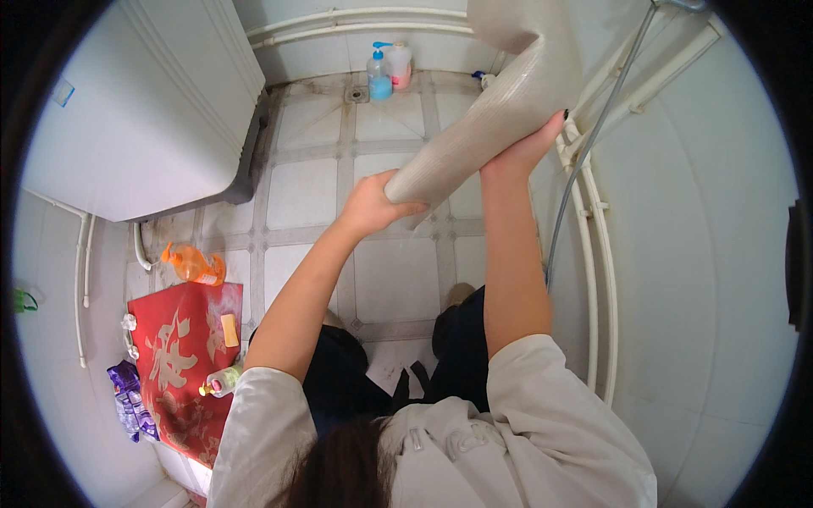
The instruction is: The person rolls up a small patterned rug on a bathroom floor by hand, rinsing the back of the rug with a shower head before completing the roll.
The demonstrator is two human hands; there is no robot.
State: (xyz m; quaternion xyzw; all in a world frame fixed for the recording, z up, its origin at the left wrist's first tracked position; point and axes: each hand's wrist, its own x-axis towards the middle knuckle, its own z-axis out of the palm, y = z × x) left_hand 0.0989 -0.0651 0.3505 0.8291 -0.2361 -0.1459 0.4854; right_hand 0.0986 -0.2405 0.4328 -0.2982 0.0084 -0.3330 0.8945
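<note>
A beige, finely ribbed mat [483, 120], folded or rolled into a long shape, slants over the tiled floor [394, 279] in the head view. Its upper end bends over and runs out of the picture at the top. My left hand [376, 202] grips the lower end, thumb across the near edge and fingers behind. Farther up, my right hand [524, 151] holds it from the right side, with its thumb along the outer face. The other fingers of the right hand are hidden behind the mat.
At left stands a white appliance [159, 114]. By the far wall are two pump bottles [380, 79] near a floor drain [357, 94]. A red mat [190, 362] bears a soap bar [229, 330], with an orange bottle [197, 265] beside it. Pipes [594, 254] and a grey hose [587, 149] line the right wall.
</note>
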